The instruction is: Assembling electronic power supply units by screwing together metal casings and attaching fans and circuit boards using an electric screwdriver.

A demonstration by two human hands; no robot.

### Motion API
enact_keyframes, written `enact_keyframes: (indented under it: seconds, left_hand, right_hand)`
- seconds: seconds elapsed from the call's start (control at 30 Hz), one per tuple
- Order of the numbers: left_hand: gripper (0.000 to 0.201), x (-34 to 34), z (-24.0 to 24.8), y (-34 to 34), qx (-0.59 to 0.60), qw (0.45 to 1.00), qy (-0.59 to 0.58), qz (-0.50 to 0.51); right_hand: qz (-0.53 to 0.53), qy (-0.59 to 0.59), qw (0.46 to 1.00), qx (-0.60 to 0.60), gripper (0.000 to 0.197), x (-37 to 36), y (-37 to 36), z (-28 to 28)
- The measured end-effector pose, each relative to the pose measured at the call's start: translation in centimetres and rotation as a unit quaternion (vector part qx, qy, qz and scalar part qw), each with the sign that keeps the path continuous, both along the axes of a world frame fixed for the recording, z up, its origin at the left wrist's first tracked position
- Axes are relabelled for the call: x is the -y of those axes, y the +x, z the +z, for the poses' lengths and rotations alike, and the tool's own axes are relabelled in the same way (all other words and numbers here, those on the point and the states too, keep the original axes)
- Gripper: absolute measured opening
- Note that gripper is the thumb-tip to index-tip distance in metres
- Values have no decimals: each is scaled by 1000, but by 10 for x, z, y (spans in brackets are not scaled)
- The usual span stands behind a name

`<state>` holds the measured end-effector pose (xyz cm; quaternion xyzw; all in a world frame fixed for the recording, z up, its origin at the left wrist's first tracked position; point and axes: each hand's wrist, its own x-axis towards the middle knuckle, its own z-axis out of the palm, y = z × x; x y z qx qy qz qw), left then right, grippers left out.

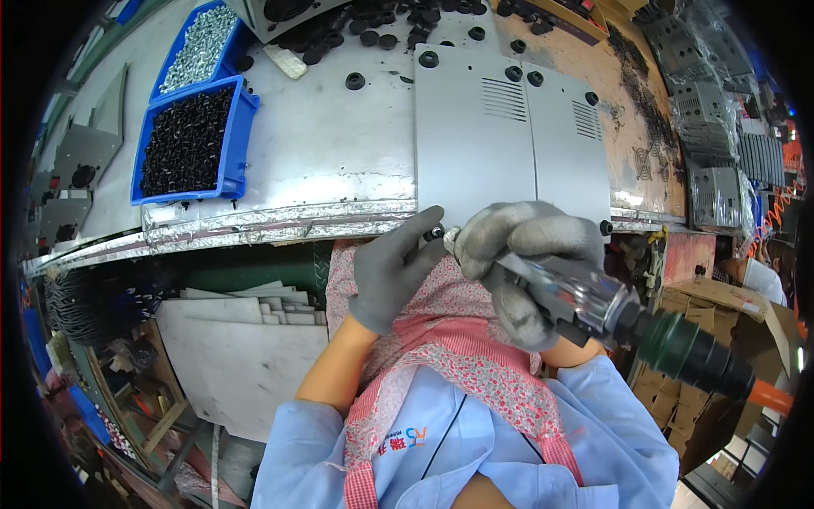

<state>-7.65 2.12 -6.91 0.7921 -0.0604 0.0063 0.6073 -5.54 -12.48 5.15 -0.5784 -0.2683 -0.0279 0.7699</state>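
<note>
Near the grey panel, a small black piece is pinched by the left hand; a power driver is gripped by the curled right hand. The piece could be skewed by driver tilt.

The panel pair lies on the tabletop. Left of it stand a near bin and a far bin, fasteners in each. Loose discs lie behind and left of it; right of it, apparently stacked, stand casings, though the rim distorts them. Before it is the driver, in the right hand.
</note>
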Motion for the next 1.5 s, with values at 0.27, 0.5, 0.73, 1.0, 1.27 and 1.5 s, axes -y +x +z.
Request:
enact_keyframes:
  seconds: [0.27, 0.5, 0.73, 1.0, 1.27, 1.5]
  left_hand:
    - [39, 1, 3, -1, -7, 1000, -5, 11]
    - [36, -2, 10, -4, 34, 999, 36, 21]
    - [18, 1, -1, -1, 62, 998, 18, 24]
    - [27, -2, -42, 3, 42, 995, 10, 87]
    - [28, 17, -58, 12, 84, 995, 24, 55]
    - [36, 84, -77, 26, 104, 989, 51, -96]
  right_hand:
    - [-6, -33, 998, -43, 44, 2, 2, -4]
    - [-12, -81, 997, 6, 41, -5, 5, -14]
    - [-105, -149, 983, -34, 32, 0, 13, -24]
    - [-38, 52, 998, -2, 35, -10, 18, -26]
    - [-132, 36, 990, 41, 31, 7, -3, -6]
    - [-285, 15, 954, 89, 29, 54, -29, 15]
